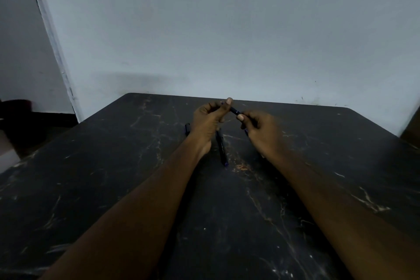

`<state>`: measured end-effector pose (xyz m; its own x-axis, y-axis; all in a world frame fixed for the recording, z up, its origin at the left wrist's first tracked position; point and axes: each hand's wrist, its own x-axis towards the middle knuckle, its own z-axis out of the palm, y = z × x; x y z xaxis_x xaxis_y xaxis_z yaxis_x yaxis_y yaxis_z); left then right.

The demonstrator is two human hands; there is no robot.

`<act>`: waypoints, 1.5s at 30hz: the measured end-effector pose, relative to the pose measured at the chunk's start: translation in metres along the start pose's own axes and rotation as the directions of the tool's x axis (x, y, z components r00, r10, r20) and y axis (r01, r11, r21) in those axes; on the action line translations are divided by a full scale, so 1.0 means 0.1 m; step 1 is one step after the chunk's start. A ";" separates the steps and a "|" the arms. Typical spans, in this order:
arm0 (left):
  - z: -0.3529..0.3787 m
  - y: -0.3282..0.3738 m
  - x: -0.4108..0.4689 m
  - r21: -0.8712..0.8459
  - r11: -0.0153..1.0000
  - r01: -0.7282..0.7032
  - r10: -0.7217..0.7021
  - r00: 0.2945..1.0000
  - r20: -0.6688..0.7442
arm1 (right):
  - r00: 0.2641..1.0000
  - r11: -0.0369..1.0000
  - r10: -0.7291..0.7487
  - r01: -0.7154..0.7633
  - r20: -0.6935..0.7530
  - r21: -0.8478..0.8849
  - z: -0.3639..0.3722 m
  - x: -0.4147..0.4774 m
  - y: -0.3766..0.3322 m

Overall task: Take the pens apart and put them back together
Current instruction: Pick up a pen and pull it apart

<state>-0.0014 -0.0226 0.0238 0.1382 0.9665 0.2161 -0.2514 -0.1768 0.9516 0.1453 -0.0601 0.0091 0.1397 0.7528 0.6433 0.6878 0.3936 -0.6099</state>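
Both my hands hold one dark pen [234,110] above the far middle of the black table [113,177]. My left hand [209,123] pinches its left end between thumb and fingers, and my right hand [261,129] grips its right end. Below my hands a second dark pen [222,148] with a blue tip lies on the table, pointing toward me. A short dark pen part [187,128] shows just left of my left wrist. A small blue piece [246,131] peeks out under my right hand. The light is dim and fine detail is hard to read.
A pale wall [227,41] rises right behind the table's far edge. A dark object [16,107] sits off the table at the left, and a brown edge [411,127] shows at the far right.
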 end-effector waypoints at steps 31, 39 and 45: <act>-0.05 -0.02 0.05 -0.085 0.996 0.036 -0.037 0.999 -0.012 | 0.999 0.999 -0.036 0.036 -0.014 0.029 -0.03 0.00 -0.01; -0.03 0.01 0.03 -0.128 0.992 0.001 0.018 0.989 0.148 | 1.000 1.000 -0.005 0.005 -0.027 0.012 -0.04 0.01 0.03; -0.04 -0.03 0.05 -0.077 0.997 -0.008 0.011 0.999 0.041 | 1.000 1.000 -0.021 0.021 -0.022 0.019 -0.03 0.01 0.00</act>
<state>-0.0035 -0.0168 0.0208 0.1747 0.9560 0.2356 -0.3259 -0.1697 0.9300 0.1478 -0.0605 0.0110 0.1407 0.7327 0.6658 0.6774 0.4192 -0.6045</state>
